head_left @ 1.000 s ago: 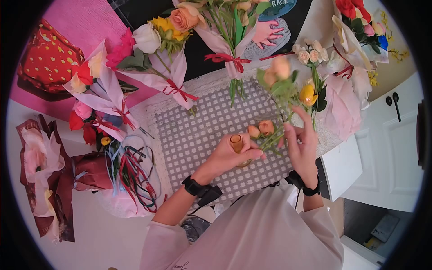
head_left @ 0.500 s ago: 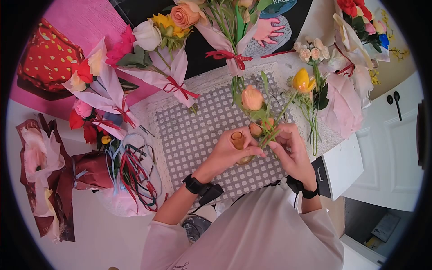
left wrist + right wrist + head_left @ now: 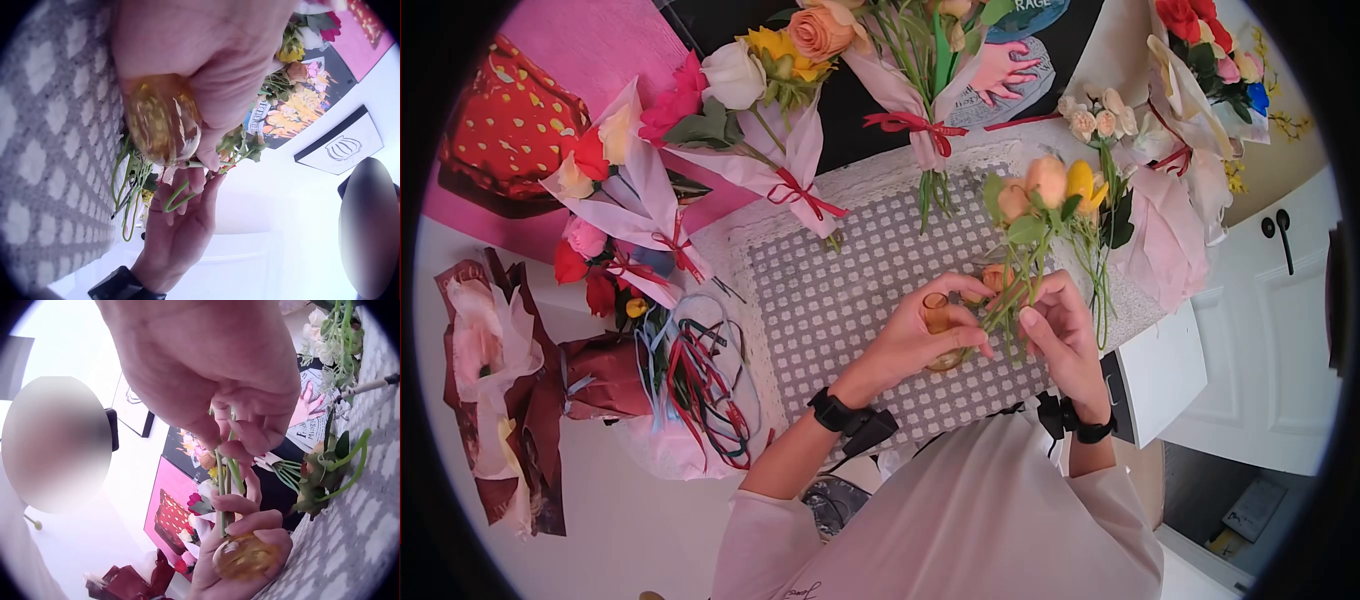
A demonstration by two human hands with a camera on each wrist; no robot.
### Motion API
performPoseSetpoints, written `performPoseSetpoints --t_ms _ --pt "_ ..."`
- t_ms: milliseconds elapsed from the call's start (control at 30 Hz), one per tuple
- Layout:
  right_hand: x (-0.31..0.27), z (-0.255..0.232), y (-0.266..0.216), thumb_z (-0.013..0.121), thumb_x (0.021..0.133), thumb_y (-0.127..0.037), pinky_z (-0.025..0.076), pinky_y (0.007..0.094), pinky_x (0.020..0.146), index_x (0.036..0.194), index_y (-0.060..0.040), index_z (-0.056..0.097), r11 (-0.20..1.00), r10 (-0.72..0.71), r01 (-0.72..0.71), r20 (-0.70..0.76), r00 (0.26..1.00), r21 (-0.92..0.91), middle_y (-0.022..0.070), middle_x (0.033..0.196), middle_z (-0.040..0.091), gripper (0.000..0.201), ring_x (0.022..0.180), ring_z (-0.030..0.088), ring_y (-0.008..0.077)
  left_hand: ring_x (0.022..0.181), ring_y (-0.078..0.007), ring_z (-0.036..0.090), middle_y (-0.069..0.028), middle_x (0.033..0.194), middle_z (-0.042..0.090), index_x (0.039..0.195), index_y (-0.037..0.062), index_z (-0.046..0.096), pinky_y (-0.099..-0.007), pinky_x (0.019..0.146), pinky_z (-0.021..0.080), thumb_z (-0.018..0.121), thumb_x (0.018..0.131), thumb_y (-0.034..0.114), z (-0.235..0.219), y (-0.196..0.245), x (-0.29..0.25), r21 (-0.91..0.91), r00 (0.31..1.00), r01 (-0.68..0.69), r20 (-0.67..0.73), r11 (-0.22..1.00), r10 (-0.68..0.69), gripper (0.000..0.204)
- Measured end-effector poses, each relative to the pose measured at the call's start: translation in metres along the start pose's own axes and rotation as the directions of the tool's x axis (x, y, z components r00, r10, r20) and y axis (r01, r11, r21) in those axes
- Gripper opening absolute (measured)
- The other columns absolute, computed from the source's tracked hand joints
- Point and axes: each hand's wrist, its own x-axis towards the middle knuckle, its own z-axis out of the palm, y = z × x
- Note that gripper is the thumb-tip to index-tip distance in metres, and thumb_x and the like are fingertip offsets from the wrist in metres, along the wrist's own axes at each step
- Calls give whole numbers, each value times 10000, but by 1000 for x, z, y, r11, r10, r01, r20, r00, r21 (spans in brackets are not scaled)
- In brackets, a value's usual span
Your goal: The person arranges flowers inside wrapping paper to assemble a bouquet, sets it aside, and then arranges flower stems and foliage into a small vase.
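My left hand (image 3: 915,335) curls round a small amber glass vase (image 3: 937,318), whose round base (image 3: 164,119) fills the near part of the left wrist view. Thin green stems (image 3: 1025,285) run between both hands, carrying peach roses (image 3: 1047,180) and a yellow tulip (image 3: 1083,188) above the mat. My right hand (image 3: 1065,335) pinches these stems. In the right wrist view, the fingertips of my left hand (image 3: 240,515) also touch the lower stems (image 3: 221,487), just above the vase (image 3: 250,557). Another peach rose (image 3: 997,277) lies on the mat, partly hidden behind the stems.
Wrapped bouquets (image 3: 805,190) with red ribbons stand along the back of the checked mat (image 3: 820,300). Loose ribbons (image 3: 700,385) lie at the left. Pale flowers (image 3: 1105,122) and pink wrapping (image 3: 1165,240) are at the right, with drooping green stems (image 3: 1095,290).
The peach roses have swung up and right, and the yellow tulip now sits against them. My right hand shifted slightly, while my left still grips the vase.
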Motion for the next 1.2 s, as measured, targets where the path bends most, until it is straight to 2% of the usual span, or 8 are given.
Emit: performPoseSetpoints --t_ms 100,167,367,500,600,767,1067,1200 --pt "0 1 -1 593 1014 -71 397 231 576 1106 -57 526 995 -36 34 -24 999 -94 18 928 623 115 749 546 44 895 -178 717 -65 1055 683 1282 31 495 -288 804 543 703 912 -2 -1 -2 1 14 1000 3 -18 1000 -3 425" --pt "0 -1 -5 626 975 -48 439 306 582 1065 -28 559 899 -35 58 62 997 -434 82 869 627 114 704 604 143 906 -160 712 -72 999 705 1266 27 519 -276 806 537 716 921 36 0 -2 1 19 1000 -5 -29 1000 6 398" --pt "4 17 -14 619 946 -23 474 416 650 1019 8 566 704 -180 252 177 968 -664 156 879 606 95 757 623 361 918 -111 698 -57 955 729 1153 -8 606 -244 794 541 744 924 92 -6 -18 1 173 987 -15 -154 985 42 286" --pt "3 16 -14 613 950 -17 461 416 648 1012 14 567 769 -137 212 168 976 -603 143 871 601 84 747 621 341 893 -106 700 -59 958 739 1192 -46 614 -242 803 548 732 932 85 -1 -6 1 125 998 -16 -57 992 23 314" --pt "3 16 -10 610 959 -7 473 359 618 1008 19 563 817 -128 191 151 980 -544 111 864 610 73 723 630 270 857 -127 692 -47 989 715 997 -24 718 -271 799 544 721 929 62 0 -5 0 118 996 -14 -80 993 24 109" --pt "2 17 -3 598 992 -9 480 225 552 1001 7 554 951 37 -33 7 999 -307 53 901 646 49 705 608 88 854 -124 693 -49 903 716 1006 -32 714 -266 784 541 721 933 72 2 -2 0 140 993 -3 -115 990 19 127" --pt "13 25 9 694 924 18 497 214 536 1228 -38 444 998 65 -61 -160 985 32 57 932 653 398 748 638 91 830 -133 703 -71 916 722 1041 -39 687 -261 731 541 711 940 64 -2 -4 -1 104 989 -35 -141 994 49 146" --pt "16 20 3 688 942 -16 488 209 559 1231 -31 504 996 85 -83 -146 986 16 46 949 654 344 768 626 78 817 -124 698 -61 904 722 969 -23 703 -254 712 534 741 918 80 -5 -3 -2 169 991 -8 -130 986 31 121"
